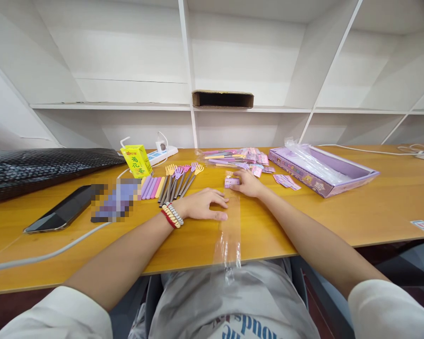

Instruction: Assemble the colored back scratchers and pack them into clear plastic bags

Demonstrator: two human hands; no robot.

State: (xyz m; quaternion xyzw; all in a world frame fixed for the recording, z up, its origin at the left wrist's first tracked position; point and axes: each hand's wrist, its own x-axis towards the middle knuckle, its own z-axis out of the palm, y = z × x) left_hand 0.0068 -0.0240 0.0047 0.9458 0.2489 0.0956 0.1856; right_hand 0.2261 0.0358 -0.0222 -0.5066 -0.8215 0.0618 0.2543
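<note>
My left hand (pixel 205 204) is open, thumb and fingers apart, low over the table at the left side of a long clear plastic bag (pixel 229 235). The bag hangs over the table's front edge toward my lap. At its far end, my right hand (pixel 246 183) has its fingers closed on the edge of a small purple printed card (pixel 229 182). Left of my hands lie several small back scratchers (pixel 180 181) with colourful claw-shaped heads and dark rods. Beside them is a row of pastel tubes (pixel 151 187). Behind my right hand sits a pile of packaged back scratchers (pixel 229 156).
Loose purple cards (pixel 287 181) and an open purple box (pixel 320 181) with clear plastic inside are on the right. On the left are a yellow drink carton (pixel 137 161), a black phone (pixel 65 207), a pixelated device, a white cable and a power strip (pixel 164 153). White shelves rise behind.
</note>
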